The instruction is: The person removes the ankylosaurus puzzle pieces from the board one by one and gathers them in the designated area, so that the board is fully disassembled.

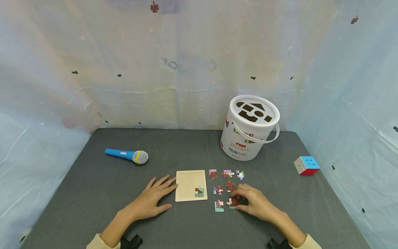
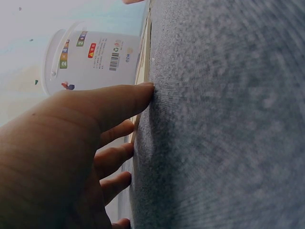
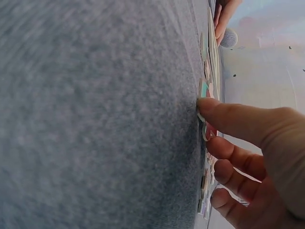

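Note:
A wooden puzzle board (image 1: 190,185) lies flat with one puzzle piece (image 1: 199,191) in its lower right corner. My left hand (image 1: 153,199) rests on the table to the left of it, fingers spread, fingertips at the board's left edge. My right hand (image 1: 253,202) is over the right side of the loose pieces. Its thumb and index finger pinch a brown-and-green puzzle piece (image 3: 204,90) at the table surface, partly hidden by the fingers. Near this hand lie more loose pieces, among them a brown one (image 1: 230,185) and a pink-and-green one (image 1: 219,205).
A white lidded bucket (image 1: 242,138) with shape cut-outs and a handle stands behind the pieces. To the back left lies a blue toy microphone (image 1: 125,155). A puzzle cube (image 1: 306,165) sits near the table's right edge. A pale curtain (image 1: 199,62) surrounds the grey table.

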Available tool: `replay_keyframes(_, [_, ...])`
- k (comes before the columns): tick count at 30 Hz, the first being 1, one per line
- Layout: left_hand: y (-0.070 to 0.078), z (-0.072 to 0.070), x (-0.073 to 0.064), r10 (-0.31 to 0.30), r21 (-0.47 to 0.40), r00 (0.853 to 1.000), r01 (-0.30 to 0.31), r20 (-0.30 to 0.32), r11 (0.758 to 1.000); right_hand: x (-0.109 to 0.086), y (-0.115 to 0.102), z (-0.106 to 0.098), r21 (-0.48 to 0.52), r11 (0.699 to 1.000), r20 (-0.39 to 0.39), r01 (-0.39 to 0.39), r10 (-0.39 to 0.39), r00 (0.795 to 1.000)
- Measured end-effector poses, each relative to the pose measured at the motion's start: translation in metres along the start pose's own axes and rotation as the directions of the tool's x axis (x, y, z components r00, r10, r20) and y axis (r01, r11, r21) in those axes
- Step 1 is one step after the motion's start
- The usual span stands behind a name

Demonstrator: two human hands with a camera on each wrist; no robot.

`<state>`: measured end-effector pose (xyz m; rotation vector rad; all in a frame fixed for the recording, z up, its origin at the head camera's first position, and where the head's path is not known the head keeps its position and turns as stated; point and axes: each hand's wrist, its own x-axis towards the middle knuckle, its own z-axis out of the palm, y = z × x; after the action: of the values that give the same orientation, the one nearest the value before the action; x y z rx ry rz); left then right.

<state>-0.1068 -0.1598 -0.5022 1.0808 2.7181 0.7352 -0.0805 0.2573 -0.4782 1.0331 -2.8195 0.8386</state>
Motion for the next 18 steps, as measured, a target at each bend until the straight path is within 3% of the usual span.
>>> replay_keyframes(6, [-0.0004, 0.0005, 0.0002, -0.005, 0.001, 1.0, 0.005, 0.002, 1.0, -0.0014, -0.0003, 0.0011, 0.0, 1.0, -0.013, -0.022, 0.022, 1.0])
replay_keyframes(18, [0.0002, 0.0, 0.0003, -0.011, -0.005, 1.0, 0.011, 0.008, 1.0, -0.0028, 0.0017, 0.0026, -0.005, 1.0, -0.049, 0.013, -0.013, 0.999])
